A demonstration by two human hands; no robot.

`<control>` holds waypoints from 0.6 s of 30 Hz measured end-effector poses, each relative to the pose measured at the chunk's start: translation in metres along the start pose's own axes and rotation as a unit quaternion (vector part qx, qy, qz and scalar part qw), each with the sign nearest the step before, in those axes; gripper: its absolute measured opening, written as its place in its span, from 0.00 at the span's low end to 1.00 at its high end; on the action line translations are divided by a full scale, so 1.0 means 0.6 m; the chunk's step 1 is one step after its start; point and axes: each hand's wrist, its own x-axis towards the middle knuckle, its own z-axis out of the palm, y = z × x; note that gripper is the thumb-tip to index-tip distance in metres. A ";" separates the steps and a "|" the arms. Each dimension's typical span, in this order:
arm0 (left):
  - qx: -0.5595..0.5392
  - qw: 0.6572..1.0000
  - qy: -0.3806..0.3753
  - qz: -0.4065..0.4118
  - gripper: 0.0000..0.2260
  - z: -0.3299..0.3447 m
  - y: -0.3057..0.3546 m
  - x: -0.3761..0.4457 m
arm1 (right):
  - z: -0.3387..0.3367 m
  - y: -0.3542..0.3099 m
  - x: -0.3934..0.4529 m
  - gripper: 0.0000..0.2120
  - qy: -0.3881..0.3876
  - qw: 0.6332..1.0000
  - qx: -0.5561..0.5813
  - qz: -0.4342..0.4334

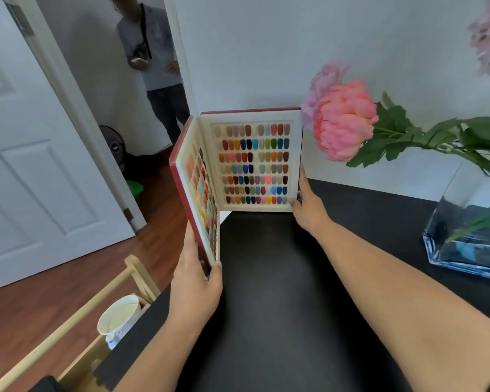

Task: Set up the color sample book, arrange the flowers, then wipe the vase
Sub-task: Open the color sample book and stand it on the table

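Indoors: black table (280, 292), white wall (266, 52).

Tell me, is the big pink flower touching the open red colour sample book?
Cannot tell. In the head view, the pink flower overlaps the red colour sample book's right edge, so no gap or contact shows plainly.

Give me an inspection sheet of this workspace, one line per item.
Surface: black table, bare in the middle.
Job's things: color sample book stands open and upright at the table's far left edge; pink flower leans left from the glass vase at right.
Clutter: paper cup in a wooden rack beside the table.
Hands: left hand grips the left cover's bottom edge; right hand holds the right page's lower corner.
Cables: nothing seen.
Surroundings: white door, wood floor, a person standing in the doorway.
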 end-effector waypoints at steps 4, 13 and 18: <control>-0.001 1.000 0.000 0.014 0.49 0.019 0.006 0.032 | -0.006 0.010 0.024 0.40 0.010 1.000 0.016 0.002; -0.002 0.996 -0.082 0.046 0.43 0.072 0.028 0.114 | -0.067 0.066 0.018 0.33 0.099 0.993 0.058 0.035; -0.017 0.989 -0.136 0.051 0.40 0.095 0.034 0.150 | -0.108 0.093 -0.006 0.31 0.140 0.986 0.071 0.063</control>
